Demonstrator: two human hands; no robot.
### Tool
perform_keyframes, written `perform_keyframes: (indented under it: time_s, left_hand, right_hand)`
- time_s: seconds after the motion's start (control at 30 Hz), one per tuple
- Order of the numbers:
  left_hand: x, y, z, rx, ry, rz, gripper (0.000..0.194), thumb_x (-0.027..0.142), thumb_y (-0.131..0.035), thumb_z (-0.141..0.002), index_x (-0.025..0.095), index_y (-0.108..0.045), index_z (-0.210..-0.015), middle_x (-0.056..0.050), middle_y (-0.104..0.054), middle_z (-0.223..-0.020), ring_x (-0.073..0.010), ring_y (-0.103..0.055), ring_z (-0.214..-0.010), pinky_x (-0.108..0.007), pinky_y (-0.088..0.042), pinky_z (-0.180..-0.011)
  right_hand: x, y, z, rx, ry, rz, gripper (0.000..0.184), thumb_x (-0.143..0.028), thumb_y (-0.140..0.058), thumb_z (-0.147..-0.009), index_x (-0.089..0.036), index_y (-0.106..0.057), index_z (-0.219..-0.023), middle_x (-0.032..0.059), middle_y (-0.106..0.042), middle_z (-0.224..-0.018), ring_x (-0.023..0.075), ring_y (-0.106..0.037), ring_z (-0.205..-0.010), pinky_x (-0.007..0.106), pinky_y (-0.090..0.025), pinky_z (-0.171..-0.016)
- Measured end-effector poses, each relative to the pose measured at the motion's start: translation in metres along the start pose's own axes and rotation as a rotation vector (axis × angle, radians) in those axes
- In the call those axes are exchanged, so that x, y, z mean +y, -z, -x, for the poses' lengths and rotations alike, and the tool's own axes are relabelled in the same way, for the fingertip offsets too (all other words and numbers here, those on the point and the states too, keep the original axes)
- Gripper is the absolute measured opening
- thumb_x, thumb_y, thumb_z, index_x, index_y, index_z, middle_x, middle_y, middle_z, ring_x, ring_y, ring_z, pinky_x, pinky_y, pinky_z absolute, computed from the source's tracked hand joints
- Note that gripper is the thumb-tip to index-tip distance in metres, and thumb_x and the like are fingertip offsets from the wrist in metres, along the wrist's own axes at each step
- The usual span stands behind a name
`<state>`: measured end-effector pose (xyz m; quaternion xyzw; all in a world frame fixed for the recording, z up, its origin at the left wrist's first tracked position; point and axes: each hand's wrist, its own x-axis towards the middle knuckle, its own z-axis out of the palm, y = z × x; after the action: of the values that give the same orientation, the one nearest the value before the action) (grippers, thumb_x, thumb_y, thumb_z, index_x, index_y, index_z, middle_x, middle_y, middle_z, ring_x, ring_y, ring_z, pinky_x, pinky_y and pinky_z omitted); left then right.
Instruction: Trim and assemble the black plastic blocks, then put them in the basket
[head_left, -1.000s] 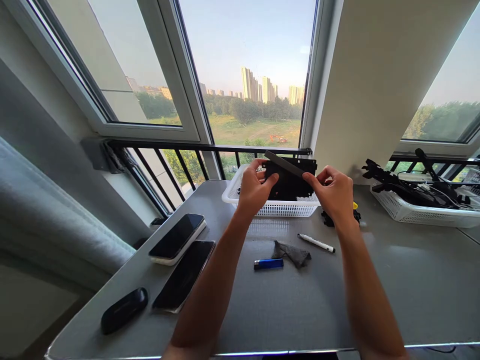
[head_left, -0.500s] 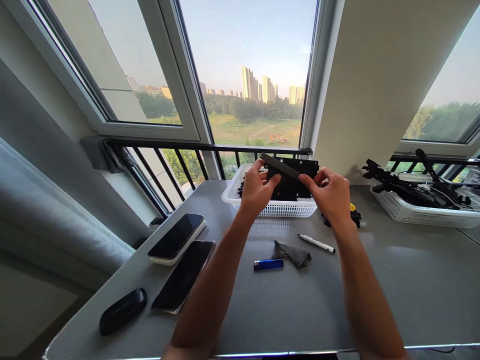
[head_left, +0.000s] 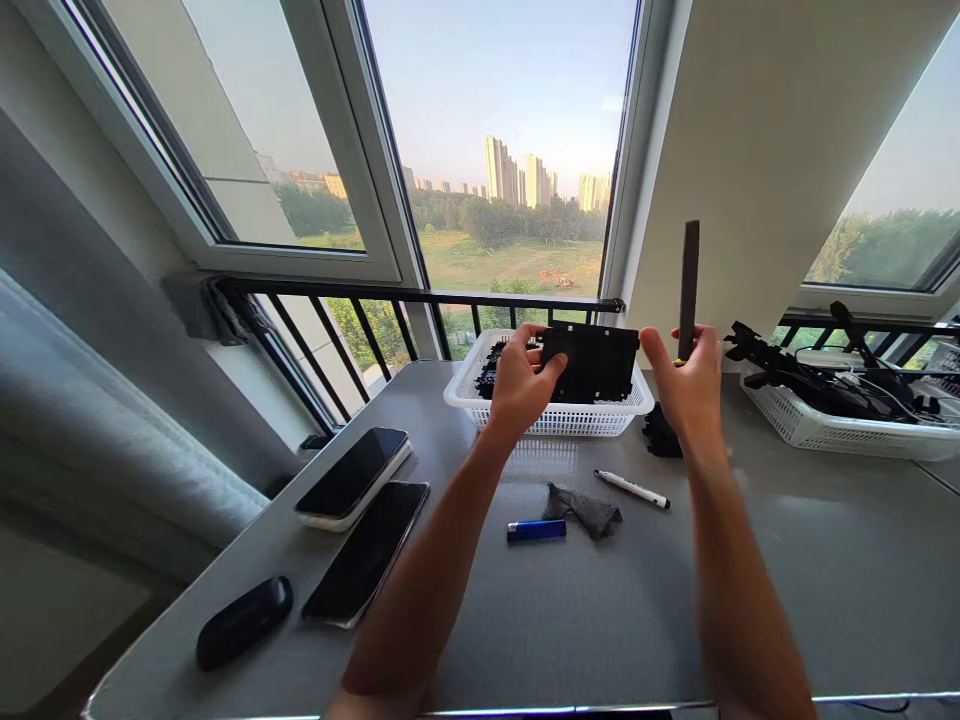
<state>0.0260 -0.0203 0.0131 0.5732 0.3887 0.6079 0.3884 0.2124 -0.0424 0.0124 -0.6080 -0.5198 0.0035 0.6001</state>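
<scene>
My left hand (head_left: 523, 378) is closed on the left end of a thin black rectangular panel (head_left: 596, 362) with small notches along its edges, thumb on the face. The panel is tilted up in front of a white plastic basket (head_left: 466, 396). In my right hand (head_left: 688, 378), fingers close round the lower end of a flat dark grey strip (head_left: 689, 285), which stands nearly upright. A bit of yellow shows at the strip's base; I cannot tell what it belongs to. The right thumb tip is near the panel's right edge, and whether they touch is unclear.
Black parts (head_left: 491, 370) lie in the basket; another black piece (head_left: 660, 432) sits beside it. In front are a marker (head_left: 632, 489), grey cloth (head_left: 589, 512) and blue lighter (head_left: 536, 530). Phones (head_left: 367, 555) and a black case (head_left: 246, 622) lie left; a second basket (head_left: 840, 428) holds cables.
The grey strip, held by both hands diagonally across the panel before, is now upright in my right hand alone. That hand has moved slightly right; my left hand keeps the panel.
</scene>
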Motion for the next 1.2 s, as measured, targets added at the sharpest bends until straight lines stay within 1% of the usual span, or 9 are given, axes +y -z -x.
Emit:
perform_keyframes:
  time_s: [0.1,0.2,0.47,0.6,0.73,0.87,0.93,1.03,1.2]
  left_hand:
    - [0.001,-0.005,0.005,-0.05,-0.02,-0.053,0.035,0.023,-0.068,-0.07,0.02,-0.053,-0.102,-0.001,-0.069,-0.075,-0.015,-0.065,-0.057,-0.023,-0.053,-0.045]
    - [0.002,-0.003,0.005,-0.126,0.008,0.017,0.037,0.025,-0.071,-0.069,0.02,-0.054,-0.101,0.0,-0.069,-0.071,-0.0167,-0.066,-0.057,-0.025,-0.054,-0.048]
    - [-0.003,0.016,-0.009,-0.096,0.063,0.13,0.046,0.027,-0.074,-0.067,0.019,-0.055,-0.107,-0.001,-0.067,-0.071,-0.0176,-0.066,-0.063,-0.029,-0.054,-0.06]
    - [-0.005,0.015,-0.008,-0.004,-0.067,-0.014,0.05,0.038,-0.078,-0.068,0.02,-0.057,-0.109,-0.003,-0.068,-0.083,-0.0184,-0.066,-0.078,-0.029,-0.053,-0.071]
    - [-0.007,0.01,-0.006,0.112,-0.127,-0.134,0.049,0.049,-0.081,-0.064,0.02,-0.06,-0.097,-0.001,-0.062,-0.073,-0.0173,-0.061,-0.073,-0.026,-0.047,-0.066]
    - [-0.009,0.008,-0.01,0.137,-0.083,-0.075,0.039,0.057,-0.067,-0.078,0.021,-0.057,-0.087,0.006,-0.039,-0.055,-0.0111,-0.045,-0.054,-0.023,-0.036,-0.055]
    - [-0.011,0.009,-0.013,0.232,-0.087,-0.016,0.034,0.055,-0.061,-0.084,0.021,-0.055,-0.084,0.006,-0.035,-0.056,-0.0097,-0.042,-0.055,-0.022,-0.035,-0.055]
    - [-0.013,0.008,-0.016,0.369,-0.061,0.148,0.028,0.048,-0.06,-0.086,0.021,-0.052,-0.085,0.004,-0.047,-0.065,-0.01,-0.048,-0.063,-0.021,-0.04,-0.06]
    - [-0.013,0.0,-0.013,0.215,0.106,0.428,0.029,0.034,-0.066,-0.079,0.022,-0.05,-0.099,-0.001,-0.064,-0.083,-0.0138,-0.062,-0.073,-0.024,-0.049,-0.064]
  right_hand:
    - [-0.008,-0.007,0.007,0.005,0.008,-0.018,0.075,-0.075,-0.068,-0.062,-0.02,-0.053,-0.111,0.0122,-0.054,-0.11,0.0241,-0.056,-0.092,0.039,-0.045,-0.08]
    - [-0.006,-0.008,0.004,-0.027,-0.005,-0.082,0.067,-0.071,-0.073,-0.059,-0.019,-0.061,-0.1,0.0082,-0.06,-0.098,0.0228,-0.057,-0.087,0.036,-0.046,-0.076]
    - [-0.009,0.004,-0.002,-0.355,-0.317,-0.595,0.045,-0.053,-0.081,-0.059,-0.015,-0.065,-0.075,-0.0027,-0.054,-0.058,0.0041,-0.03,-0.041,0.022,-0.024,-0.036]
    - [-0.015,0.006,0.001,-0.483,-0.354,-0.707,0.042,-0.048,-0.086,-0.057,-0.016,-0.06,-0.066,-0.0058,-0.049,-0.053,0.0018,-0.027,-0.038,0.019,-0.02,-0.033]
    - [-0.014,0.005,0.001,-0.583,-0.354,-0.719,0.043,-0.048,-0.086,-0.058,-0.016,-0.058,-0.067,-0.0061,-0.048,-0.052,0.0011,-0.027,-0.037,0.018,-0.02,-0.032]
    - [-0.011,0.001,0.0,-0.546,-0.388,-0.78,0.046,-0.052,-0.084,-0.06,-0.017,-0.058,-0.071,-0.0067,-0.048,-0.057,0.0005,-0.023,-0.038,0.018,-0.017,-0.031]
    - [-0.01,0.0,0.0,-0.529,-0.409,-0.797,0.045,-0.054,-0.083,-0.061,-0.017,-0.061,-0.077,-0.0075,-0.046,-0.06,0.0004,-0.022,-0.039,0.018,-0.017,-0.032]
    - [-0.011,-0.002,0.002,-0.594,-0.397,-0.781,0.046,-0.052,-0.083,-0.064,-0.018,-0.066,-0.09,-0.0087,-0.04,-0.058,0.0017,-0.025,-0.041,0.017,-0.019,-0.033]
    - [-0.017,-0.01,0.008,-0.563,-0.379,-0.777,0.043,-0.046,-0.086,-0.059,-0.018,-0.059,-0.077,-0.0092,-0.041,-0.054,0.0023,-0.025,-0.04,0.019,-0.018,-0.033]
